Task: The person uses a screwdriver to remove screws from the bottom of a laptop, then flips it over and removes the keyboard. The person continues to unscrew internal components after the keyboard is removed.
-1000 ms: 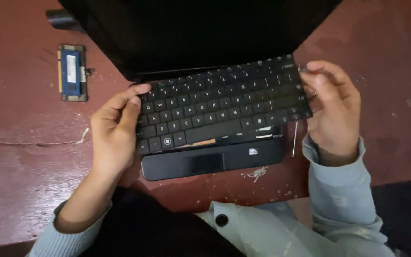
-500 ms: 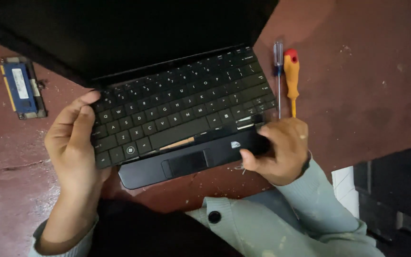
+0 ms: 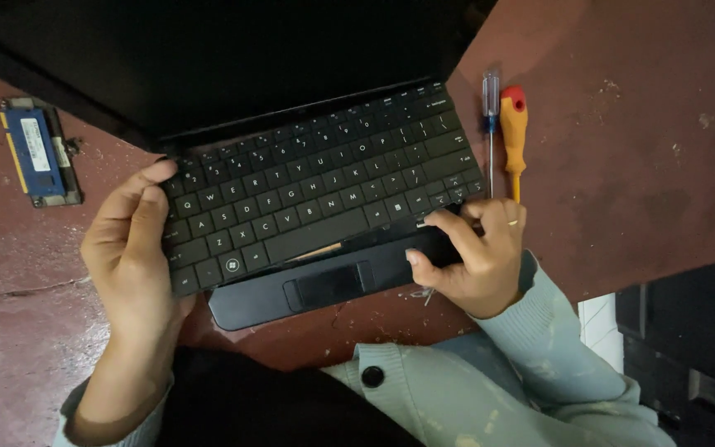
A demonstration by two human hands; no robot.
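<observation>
Sleeves of a pale blue-green cardigan (image 3: 490, 389) filled the near edge of the view, a dark round button (image 3: 372, 376) showing on the front. From them both hands reached onto a small black laptop (image 3: 324, 285) that sat open on a worn reddish-brown table (image 3: 622, 165). The left hand (image 3: 130, 248) was closed on the left end of the black keyboard (image 3: 316, 190), thumb lying across the outer keys and fingers curled under that edge. The right hand (image 3: 477, 252), a ring on one finger, was pinched at the keyboard's lower right corner, fingertips on the corner keys and thumb pressed against the palm rest beside the touchpad (image 3: 328, 285). The keyboard sat slightly askew in its bay, a thin pale strip showing in the gap along its front edge. Just beyond the right hand lay two screwdrivers side by side, one orange-handled with a red cap (image 3: 513, 132), one slimmer with a clear blue handle (image 3: 491, 108). Farther left, well apart from the laptop, a blue memory module (image 3: 36, 153) rested on the table. The dark screen (image 3: 233, 58) rose at the far edge.
</observation>
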